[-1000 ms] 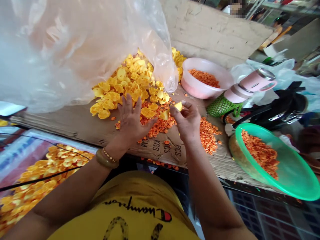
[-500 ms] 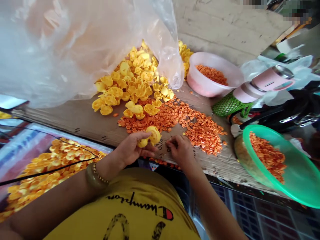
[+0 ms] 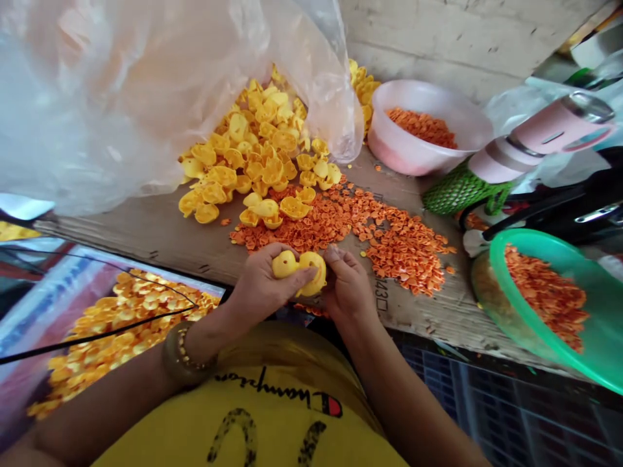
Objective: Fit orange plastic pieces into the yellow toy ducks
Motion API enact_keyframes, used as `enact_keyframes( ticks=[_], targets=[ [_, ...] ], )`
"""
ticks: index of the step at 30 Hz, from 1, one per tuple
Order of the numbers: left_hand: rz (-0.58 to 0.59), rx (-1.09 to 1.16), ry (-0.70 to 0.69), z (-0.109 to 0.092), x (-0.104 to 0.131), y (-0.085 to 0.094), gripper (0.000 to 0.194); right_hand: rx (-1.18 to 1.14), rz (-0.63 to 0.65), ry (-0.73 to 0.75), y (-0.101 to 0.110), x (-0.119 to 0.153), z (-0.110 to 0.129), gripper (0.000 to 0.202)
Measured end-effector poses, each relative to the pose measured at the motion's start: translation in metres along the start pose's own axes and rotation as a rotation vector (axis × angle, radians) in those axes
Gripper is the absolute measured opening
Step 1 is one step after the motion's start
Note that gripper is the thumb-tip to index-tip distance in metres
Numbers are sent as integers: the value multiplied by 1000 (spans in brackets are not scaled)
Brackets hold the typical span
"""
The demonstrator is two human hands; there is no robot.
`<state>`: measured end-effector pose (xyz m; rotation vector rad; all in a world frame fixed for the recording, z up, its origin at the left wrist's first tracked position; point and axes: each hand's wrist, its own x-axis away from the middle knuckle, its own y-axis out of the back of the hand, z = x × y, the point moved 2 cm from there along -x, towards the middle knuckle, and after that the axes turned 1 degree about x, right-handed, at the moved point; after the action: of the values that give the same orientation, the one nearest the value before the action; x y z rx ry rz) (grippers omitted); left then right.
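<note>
A yellow plastic duck shell (image 3: 311, 269) with a rounded head and body is pinched between the thumb and fingers of my left hand (image 3: 263, 282), above the table's front edge. My right hand (image 3: 348, 279) meets the shell's right side, thumb and fingers pressed together; whatever they hold is hidden. Just beyond both hands lies a spread of small orange plastic pieces (image 3: 403, 256). Behind these is a heap of yellow duck shell halves (image 3: 263, 149), some hollow side up.
A large clear plastic bag (image 3: 146, 97) stands back left. To the right are a pink bowl (image 3: 389, 152) and a tilted green bowl (image 3: 506, 298), both holding orange pieces, and a pink tumbler (image 3: 540, 139). More yellow shells (image 3: 121, 337) fill a container lower left; a black cord (image 3: 97, 337) crosses it.
My right hand has come up and left from the cardboard to the shell. My left hand has turned the duck shell, its thumb now across the front. The view has shifted slightly.
</note>
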<state>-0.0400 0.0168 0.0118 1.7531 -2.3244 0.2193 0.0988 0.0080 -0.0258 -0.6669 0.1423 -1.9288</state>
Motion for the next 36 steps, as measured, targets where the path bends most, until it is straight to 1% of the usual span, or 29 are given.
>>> enact_keyframes(
  ticks=[2, 4, 5, 7, 9, 11, 12, 14, 16, 18, 20, 22, 27, 31, 33, 36],
  targets=[
    [38, -91, -30, 0, -3, -5, 26, 1, -20, -25, 1, 2, -2, 35],
    [101, -59, -13, -1, -5, -10, 30, 28, -12, 9, -1, 4, -2, 34],
    [101, -11, 0, -2, -6, -12, 36, 33, -13, 28, -3, 4, -2, 33],
    [40, 81, -5, -3, -6, -16, 46, 12, -40, 23, -4, 4, -4, 30],
    [-23, 127, -30, -2, -5, -20, 41, -19, -75, -28, -3, 4, -10, 28],
    [-41, 214, -26, 1, -5, -22, 36, 9, -57, -43, 0, 4, -14, 28],
    [-25, 297, 10, 3, -6, -21, 36, 59, -30, -12, 2, 4, -14, 29],
    [19, 498, 137, 7, -8, -20, 37, 213, 18, 106, 10, 7, -10, 31],
    [20, 646, 270, 11, -10, -16, 28, 360, 39, 219, 18, 11, -2, 29],
    [-3, 710, 380, 15, -12, -13, 18, 448, 61, 277, 26, 17, 6, 23],
    [-11, 749, 446, 18, -14, -13, 16, 524, 113, 341, 30, 25, 11, 12],
    [-11, 770, 473, 20, -14, -16, 17, 617, 154, 451, 32, 33, 12, 5],
    [-65, 797, 490, 19, -14, -21, 16, 794, 179, 688, 29, 45, 9, 12],
    [-122, 805, 529, 19, -13, -22, 17, 898, 233, 901, 25, 48, 12, 14],
    [-130, 824, 532, 19, -12, -21, 17, 931, 259, 978, 23, 49, 15, 15],
    [-99, 843, 556, 20, -11, -21, 20, 983, 308, 1039, 20, 52, 16, 15]
  ],
)
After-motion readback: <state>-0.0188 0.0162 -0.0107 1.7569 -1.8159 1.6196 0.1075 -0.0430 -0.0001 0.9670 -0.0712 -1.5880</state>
